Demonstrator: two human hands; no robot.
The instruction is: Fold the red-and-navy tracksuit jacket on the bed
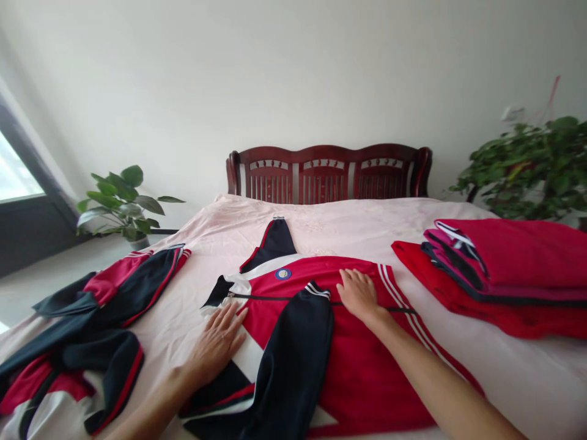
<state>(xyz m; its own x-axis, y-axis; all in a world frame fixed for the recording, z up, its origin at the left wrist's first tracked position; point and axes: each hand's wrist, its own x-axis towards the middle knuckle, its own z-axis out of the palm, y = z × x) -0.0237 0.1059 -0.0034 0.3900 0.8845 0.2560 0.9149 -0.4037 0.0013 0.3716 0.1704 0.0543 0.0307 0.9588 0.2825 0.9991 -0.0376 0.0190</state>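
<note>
A red, white and navy zip-up jacket (pixel 358 360) lies spread on the bed, its collar to the left and its striped hem to the right. Its near navy sleeve (pixel 293 360) is folded across the front, cuff by the zip. The far sleeve (pixel 275 241) points away toward the headboard. My left hand (pixel 217 339) rests flat near the collar, fingers stretched out. On the red front close to the hem lies my right hand (pixel 359 295), its fingers extended over the cloth. A round blue badge (pixel 283 274) shows on the chest.
Left on the pink bedsheet (pixel 358 223) lies a crumpled pile of similar navy and red clothes (pixel 101 330). A stack of folded red and dark garments (pixel 513 269) sits at the right. Behind are a wooden headboard (pixel 323 174) and potted plants (pixel 123 205) at both sides.
</note>
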